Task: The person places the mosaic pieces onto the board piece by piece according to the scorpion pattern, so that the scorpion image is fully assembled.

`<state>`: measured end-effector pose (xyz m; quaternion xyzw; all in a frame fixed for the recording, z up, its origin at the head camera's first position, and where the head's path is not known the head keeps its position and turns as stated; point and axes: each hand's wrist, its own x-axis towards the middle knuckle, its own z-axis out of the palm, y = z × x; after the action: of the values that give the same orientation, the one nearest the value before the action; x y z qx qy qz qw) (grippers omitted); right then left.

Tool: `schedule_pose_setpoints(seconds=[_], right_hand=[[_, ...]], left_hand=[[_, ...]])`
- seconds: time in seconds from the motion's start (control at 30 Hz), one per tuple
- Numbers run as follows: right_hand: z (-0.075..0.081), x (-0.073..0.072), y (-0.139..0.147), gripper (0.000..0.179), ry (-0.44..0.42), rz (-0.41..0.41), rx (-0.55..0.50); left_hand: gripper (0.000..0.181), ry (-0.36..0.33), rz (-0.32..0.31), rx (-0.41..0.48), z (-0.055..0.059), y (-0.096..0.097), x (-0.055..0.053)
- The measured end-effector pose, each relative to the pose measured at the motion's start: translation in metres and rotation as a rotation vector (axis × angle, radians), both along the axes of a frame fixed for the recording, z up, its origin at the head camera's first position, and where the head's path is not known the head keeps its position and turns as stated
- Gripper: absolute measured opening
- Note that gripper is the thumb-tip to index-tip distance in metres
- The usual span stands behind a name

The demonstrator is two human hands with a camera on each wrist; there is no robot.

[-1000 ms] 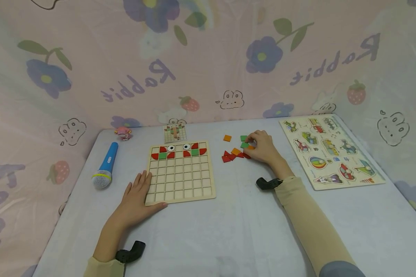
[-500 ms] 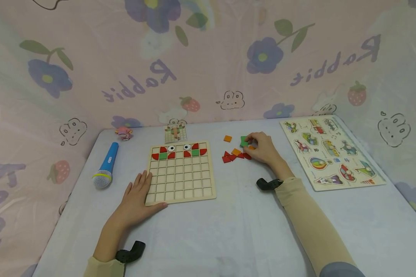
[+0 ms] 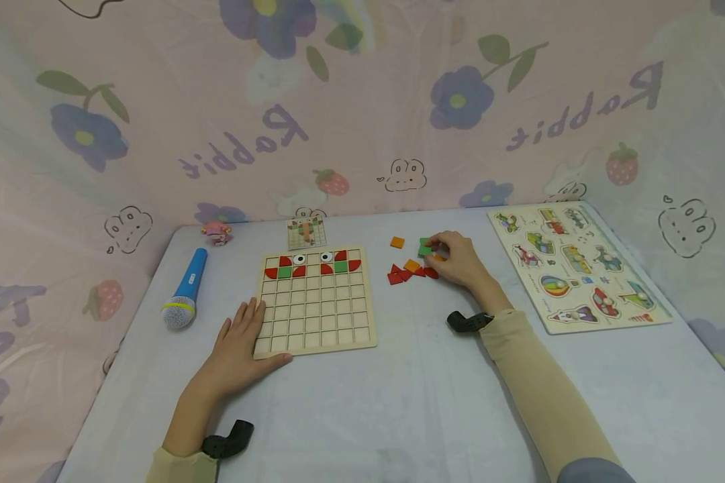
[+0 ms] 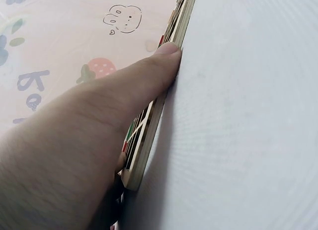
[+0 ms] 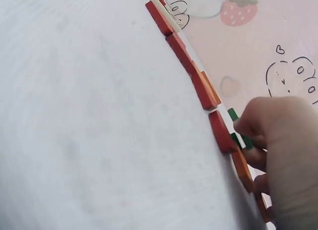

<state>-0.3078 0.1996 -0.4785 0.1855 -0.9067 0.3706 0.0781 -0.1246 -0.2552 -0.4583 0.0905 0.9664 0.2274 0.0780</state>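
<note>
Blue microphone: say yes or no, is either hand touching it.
No, the blue microphone lies apart from both, with the left hand against the grid board and the right hand at the green tiles.

A passable gap parts the grid board (image 3: 321, 307) from obstructing loose tiles (image 3: 411, 266).

Microphone (image 3: 186, 285): out left of the grid board (image 3: 314, 310)
Figurine (image 3: 217, 233): back left, behind the microphone
Pattern card (image 3: 306, 233): just behind the grid board
Tiles (image 3: 411, 265): between grid board and puzzle board (image 3: 558, 261)
</note>
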Motion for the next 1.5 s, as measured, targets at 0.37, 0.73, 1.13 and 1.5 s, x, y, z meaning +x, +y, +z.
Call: schedule_pose_setpoints(seconds=[0.37,0.73,1.13,1.5], right_hand=[[0.016,0.001,-0.006,0.029,-0.073,0.006,-0.005],[0.06,0.015,-0.041,0.031,-0.124,0.025,-0.082],[0.064,0.022,-0.152,0.031,-0.136,0.197,-0.074],[0.047,0.028,-0.216,0.027,-0.208,0.283,-0.103]], left_hand=[[0.122,-0.001,-0.001,-0.007,-0.001,0.0,0.0],[0.122,-0.002,-0.008,-0.005,-0.001,-0.001,0.0],[0.122,-0.007,0.0,0.005,-0.001,-0.003,0.0],[0.121,0.0,-0.008,0.004,-0.003,-0.004,-0.002]])
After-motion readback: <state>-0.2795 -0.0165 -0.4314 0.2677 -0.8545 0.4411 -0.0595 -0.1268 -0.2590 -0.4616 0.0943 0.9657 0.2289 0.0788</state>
